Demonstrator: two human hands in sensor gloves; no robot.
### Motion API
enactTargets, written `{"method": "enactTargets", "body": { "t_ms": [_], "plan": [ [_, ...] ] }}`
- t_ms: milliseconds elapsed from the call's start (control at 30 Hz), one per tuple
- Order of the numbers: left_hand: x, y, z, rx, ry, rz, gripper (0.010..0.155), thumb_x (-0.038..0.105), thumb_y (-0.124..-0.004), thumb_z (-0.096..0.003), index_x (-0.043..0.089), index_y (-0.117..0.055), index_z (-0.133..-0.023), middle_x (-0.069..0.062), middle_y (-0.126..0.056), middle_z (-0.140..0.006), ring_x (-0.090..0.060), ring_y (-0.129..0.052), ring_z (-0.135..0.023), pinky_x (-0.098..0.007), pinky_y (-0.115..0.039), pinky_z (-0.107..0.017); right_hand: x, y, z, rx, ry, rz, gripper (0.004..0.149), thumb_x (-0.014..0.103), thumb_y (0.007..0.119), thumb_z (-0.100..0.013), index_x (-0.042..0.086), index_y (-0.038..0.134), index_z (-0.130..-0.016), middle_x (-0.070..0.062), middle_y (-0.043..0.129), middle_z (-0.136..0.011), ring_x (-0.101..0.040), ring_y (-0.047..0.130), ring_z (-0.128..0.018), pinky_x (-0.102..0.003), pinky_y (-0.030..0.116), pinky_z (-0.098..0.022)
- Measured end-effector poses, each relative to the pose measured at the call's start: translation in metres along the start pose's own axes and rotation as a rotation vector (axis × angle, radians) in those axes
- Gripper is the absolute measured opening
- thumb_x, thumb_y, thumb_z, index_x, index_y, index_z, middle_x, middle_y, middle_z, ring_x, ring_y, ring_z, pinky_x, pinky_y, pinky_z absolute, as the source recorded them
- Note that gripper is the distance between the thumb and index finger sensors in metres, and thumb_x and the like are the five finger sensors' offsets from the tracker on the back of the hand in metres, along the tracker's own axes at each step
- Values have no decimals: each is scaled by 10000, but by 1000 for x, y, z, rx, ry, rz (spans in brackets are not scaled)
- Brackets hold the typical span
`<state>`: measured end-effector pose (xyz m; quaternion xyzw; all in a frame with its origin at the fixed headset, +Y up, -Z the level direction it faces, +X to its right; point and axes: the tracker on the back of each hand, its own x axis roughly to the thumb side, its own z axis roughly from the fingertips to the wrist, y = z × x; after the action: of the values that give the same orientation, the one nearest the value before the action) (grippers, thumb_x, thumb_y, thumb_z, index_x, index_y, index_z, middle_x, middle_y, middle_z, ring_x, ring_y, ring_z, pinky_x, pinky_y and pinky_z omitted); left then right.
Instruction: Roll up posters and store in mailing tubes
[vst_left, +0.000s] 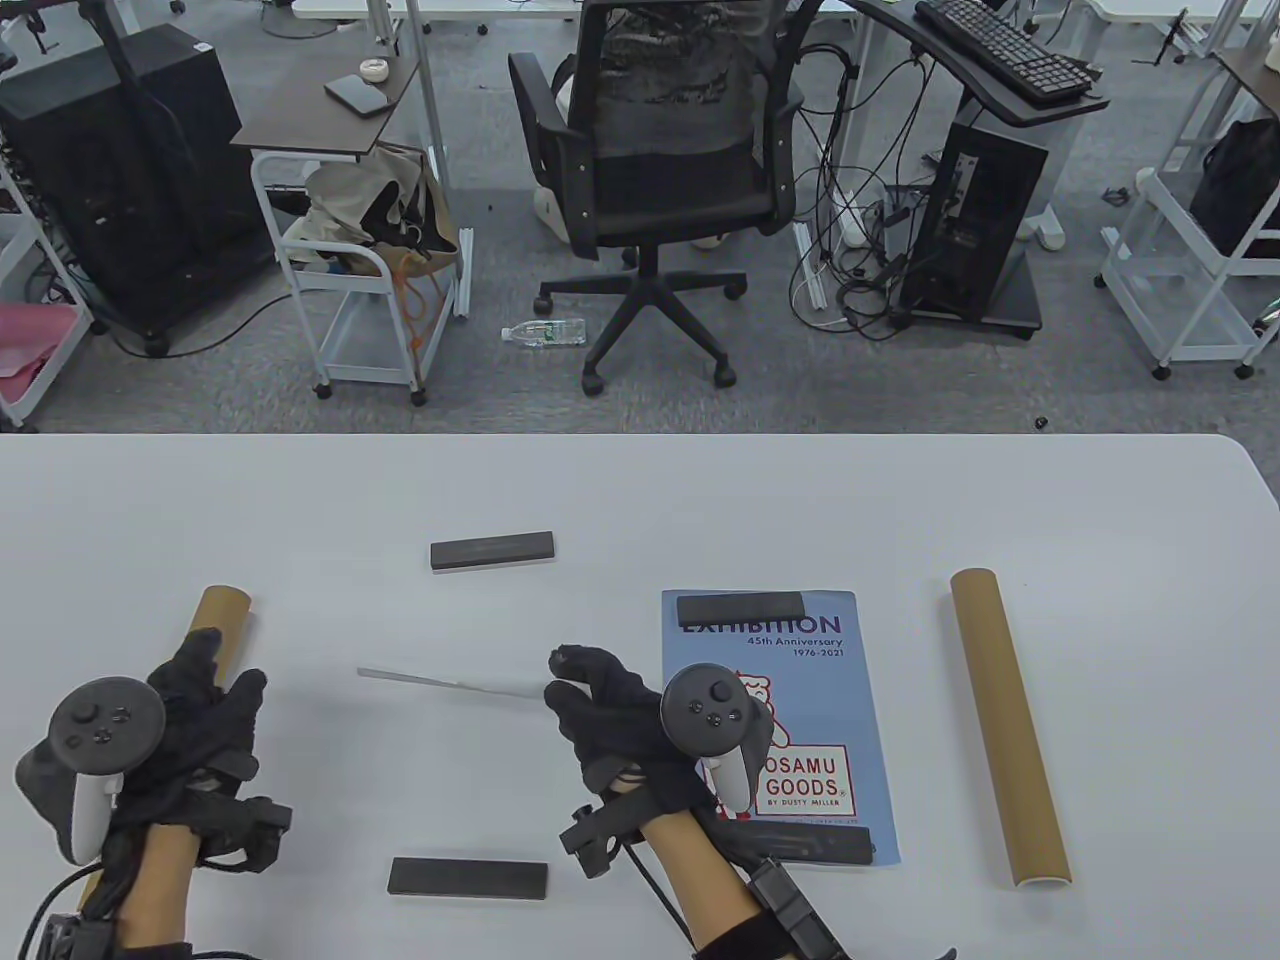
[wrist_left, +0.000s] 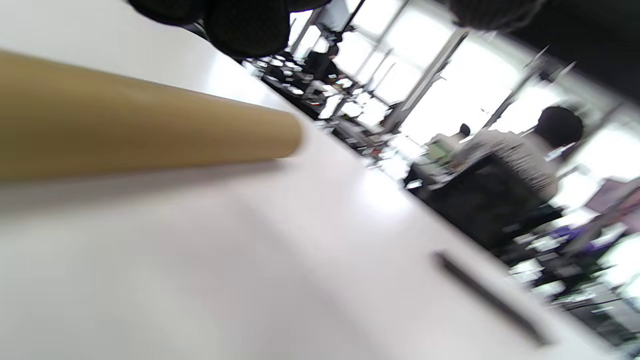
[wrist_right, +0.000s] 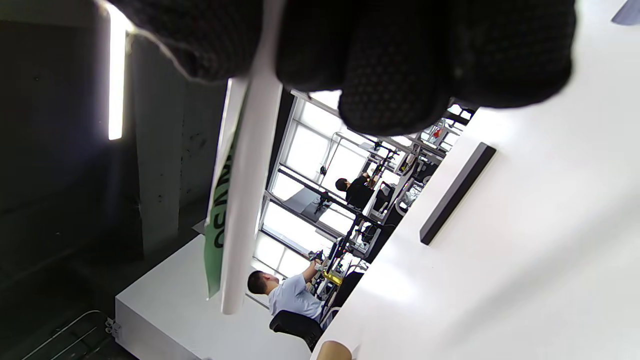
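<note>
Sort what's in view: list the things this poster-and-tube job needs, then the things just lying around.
Job things:
rolled poster, held by the right hand
left tube, held by the left hand
right tube, lying free
blue poster, flat under two black bars

Lying about:
far black bar
near black bar
office chair
water bottle on the floor
</note>
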<state>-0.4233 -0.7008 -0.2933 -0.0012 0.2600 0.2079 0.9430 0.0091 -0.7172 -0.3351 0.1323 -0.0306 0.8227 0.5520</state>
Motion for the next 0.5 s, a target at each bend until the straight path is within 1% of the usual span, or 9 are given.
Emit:
{"method": "enactTargets", "body": {
  "t_ms": [67, 133, 233, 300, 333, 367, 400, 433, 500],
  "plan": [
    [-11, -8, -10, -122, 124, -218, 916, 660, -729, -423, 254, -223, -1070, -185, -370, -1076, -409, -694, -913, -603, -617, -658, -1, 0, 0, 8, 10, 3, 476, 342, 808, -450, 105, 707, -850, -151, 825, -608, -344, 940, -430, -526, 804, -327],
    [-22, -21, -19, -246, 264, -305, 983, 688, -722, -420, 230, -144, -1070, -186, -294, -1097, -433, -610, -962, -620, -560, -691, -2, 0, -1, 13, 12, 8, 475, 340, 809, -450, 104, 709, -849, -153, 826, -606, -346, 940, -429, -529, 803, -326],
    [-33, -38, -28, -279, 336, -312, 1010, 678, -751, -409, 195, -159, -1070, -168, -367, -1102, -436, -629, -961, -624, -564, -689, -2, 0, 0, 22, 13, 13, 474, 341, 809, -451, 103, 709, -849, -153, 826, -607, -346, 940, -430, -528, 803, -327],
    [-38, -50, -33, -301, 345, -356, 999, 662, -775, -403, 195, -194, -1068, -142, -462, -1087, -410, -709, -927, -610, -617, -671, -2, -1, 0, 18, 15, 16, 475, 342, 809, -450, 103, 710, -849, -153, 826, -606, -345, 940, -430, -528, 804, -326],
    [-38, -52, -35, -285, 370, -384, 974, 604, -789, -413, 187, -192, -1059, -119, -516, -1057, -400, -707, -893, -600, -620, -667, -3, -1, -1, 18, 18, 14, 476, 342, 809, -450, 102, 710, -849, -153, 827, -606, -346, 940, -430, -528, 804, -327],
    [-35, -49, -33, -179, 339, -409, 907, 574, -818, -396, 176, -333, -1052, -112, -650, -999, -359, -811, -825, -577, -702, -626, -3, -3, -1, 11, 22, 11, 476, 342, 809, -451, 102, 709, -850, -152, 826, -607, -346, 940, -431, -528, 803, -327],
    [-31, -48, -33, -154, 331, -403, 889, 566, -846, -394, 183, -384, -1050, -99, -688, -991, -342, -862, -805, -574, -742, -608, -4, -4, -1, -1, 31, 11, 475, 343, 808, -451, 105, 709, -850, -150, 826, -607, -345, 940, -432, -527, 804, -328],
    [-31, -48, -31, -154, 296, -373, 864, 536, -844, -406, 214, -364, -1049, -84, -645, -1014, -353, -843, -825, -598, -734, -614, -5, -7, -1, -17, 40, 12, 475, 345, 807, -452, 106, 708, -850, -148, 826, -609, -342, 940, -433, -525, 805, -329],
    [-17, -44, -26, -36, 140, -310, 853, 488, -884, -374, 264, -383, -1028, -67, -632, -1022, -372, -822, -854, -638, -686, -634, -7, -15, -1, -70, 63, 5, 475, 354, 801, -455, 114, 702, -853, -139, 825, -613, -331, 944, -437, -515, 811, -332]
  ]
}}
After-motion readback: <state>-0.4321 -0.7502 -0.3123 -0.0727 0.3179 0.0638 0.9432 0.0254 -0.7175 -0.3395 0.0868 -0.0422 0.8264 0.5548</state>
